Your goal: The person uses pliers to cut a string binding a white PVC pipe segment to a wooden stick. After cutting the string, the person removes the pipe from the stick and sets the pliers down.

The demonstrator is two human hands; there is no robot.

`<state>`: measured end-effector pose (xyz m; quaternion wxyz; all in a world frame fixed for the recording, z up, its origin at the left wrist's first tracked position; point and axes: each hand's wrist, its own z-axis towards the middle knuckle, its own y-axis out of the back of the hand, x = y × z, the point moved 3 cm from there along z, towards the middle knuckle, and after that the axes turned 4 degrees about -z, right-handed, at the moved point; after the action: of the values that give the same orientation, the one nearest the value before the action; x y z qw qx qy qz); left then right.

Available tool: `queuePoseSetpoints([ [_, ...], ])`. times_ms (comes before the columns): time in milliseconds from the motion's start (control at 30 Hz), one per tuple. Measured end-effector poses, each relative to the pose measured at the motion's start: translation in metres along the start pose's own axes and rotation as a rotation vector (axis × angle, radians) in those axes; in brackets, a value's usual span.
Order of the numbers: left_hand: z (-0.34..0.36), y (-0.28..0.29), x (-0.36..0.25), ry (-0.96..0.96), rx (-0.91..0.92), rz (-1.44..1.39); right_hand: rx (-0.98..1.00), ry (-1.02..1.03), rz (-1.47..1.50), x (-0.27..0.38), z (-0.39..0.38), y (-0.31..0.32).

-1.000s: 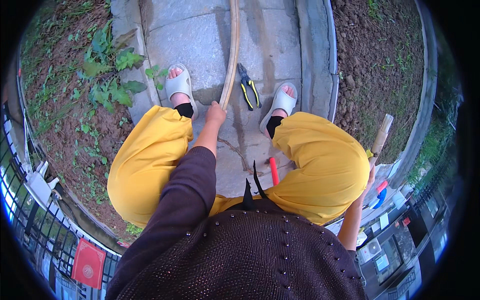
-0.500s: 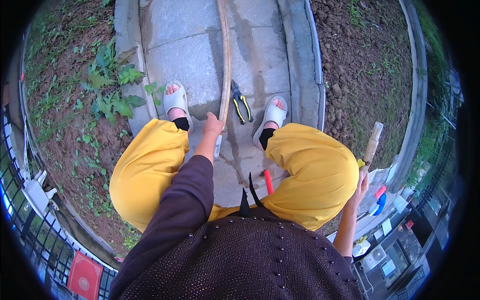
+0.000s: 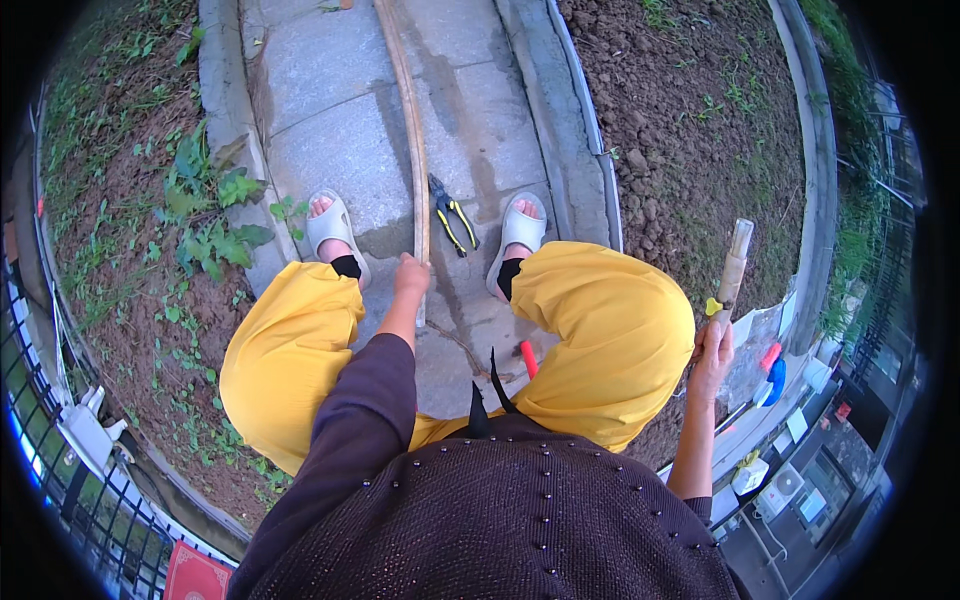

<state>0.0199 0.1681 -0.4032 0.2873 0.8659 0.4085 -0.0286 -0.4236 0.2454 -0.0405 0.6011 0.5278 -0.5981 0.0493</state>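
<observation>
My left hand (image 3: 408,282) is closed around the near end of a long tan hose (image 3: 412,130), which runs away from me along the paving; a pale end sticks out below the fist. Out to the right, beside my knee, my right hand (image 3: 711,362) grips a short stretch of translucent, brownish hose (image 3: 734,272), its open end pointing up. A small yellow clamp tab (image 3: 713,306) sits on it just above the fingers. Pliers (image 3: 453,216) with black and yellow handles lie on the slabs between my feet. The lower part of the right-hand hose is hidden.
A red cylindrical handle (image 3: 528,358) lies near my right leg. Concrete curbs (image 3: 240,120) edge the paved path (image 3: 325,130), with weedy soil on the left and bare tilled soil (image 3: 690,130) on the right. A white plastic chair (image 3: 90,430) stands far left by a black fence.
My view has shifted, so the path and pliers appear further left. My right hand has turned slightly, showing more of its fingers and the yellow tab. Both hands keep their hold.
</observation>
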Motion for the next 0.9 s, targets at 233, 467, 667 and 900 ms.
queuePoseSetpoints([
  [233, 0.016, -0.012, 0.001, 0.039, 0.0, 0.092, 0.003, -0.031, -0.061, -0.001, 0.009, -0.025],
  [467, 0.017, 0.003, -0.008, -0.01, 0.049, 0.085, 0.057, -0.045, -0.045, 0.004, 0.008, -0.035],
  [667, -0.01, 0.022, -0.019, -0.131, 0.201, -0.318, 0.027, -0.001, 0.028, 0.004, -0.005, -0.016],
  [900, -0.098, 0.056, -0.104, -0.04, 0.713, -0.996, 0.026, 0.084, 0.092, 0.014, -0.035, 0.027],
])
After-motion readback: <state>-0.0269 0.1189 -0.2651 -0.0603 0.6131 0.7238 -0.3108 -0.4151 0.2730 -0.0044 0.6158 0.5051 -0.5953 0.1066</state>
